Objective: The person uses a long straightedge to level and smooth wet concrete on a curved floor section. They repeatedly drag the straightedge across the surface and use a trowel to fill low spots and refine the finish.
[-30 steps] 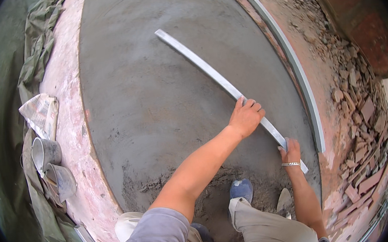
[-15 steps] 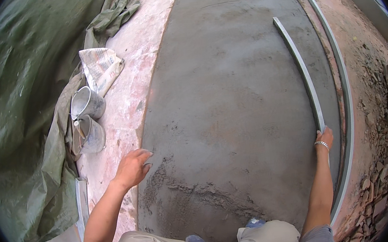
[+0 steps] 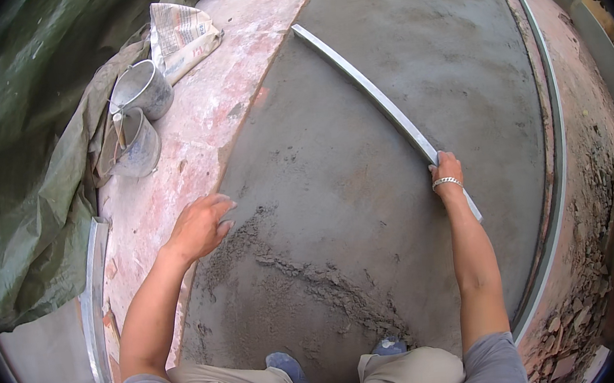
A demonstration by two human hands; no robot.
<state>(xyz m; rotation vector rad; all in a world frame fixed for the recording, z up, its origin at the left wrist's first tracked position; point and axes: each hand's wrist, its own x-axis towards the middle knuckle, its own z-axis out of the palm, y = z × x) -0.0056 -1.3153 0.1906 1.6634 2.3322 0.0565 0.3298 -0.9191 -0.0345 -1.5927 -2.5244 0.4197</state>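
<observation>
My right hand (image 3: 448, 170), with a chain bracelet at its wrist, grips a long metal straightedge (image 3: 394, 113) near its close end. The bar slants away to the far left over the smoothed grey mortar (image 3: 305, 169), its far tip by the mortar's left edge. My left hand (image 3: 203, 225) hovers around that same edge, holding nothing, fingers loosely bent and thumb apart. Just ahead of my feet, a rough ridge of loose mortar (image 3: 324, 279) crosses the surface. Whether the straightedge touches the mortar along its whole length, I cannot tell.
Two grey buckets (image 3: 143, 89) and a crumpled white sack (image 3: 182, 40) stand on the pinkish strip at left, beside a green tarp (image 3: 33, 145). Another metal bar (image 3: 558, 128) lies along the right side, with broken rubble (image 3: 582, 312) beyond. A metal profile (image 3: 95, 311) lies at lower left.
My right hand has moved left and farther forward, and the straightedge has swung its far end leftward across the mortar. My left hand stays free. The view has turned somewhat.
</observation>
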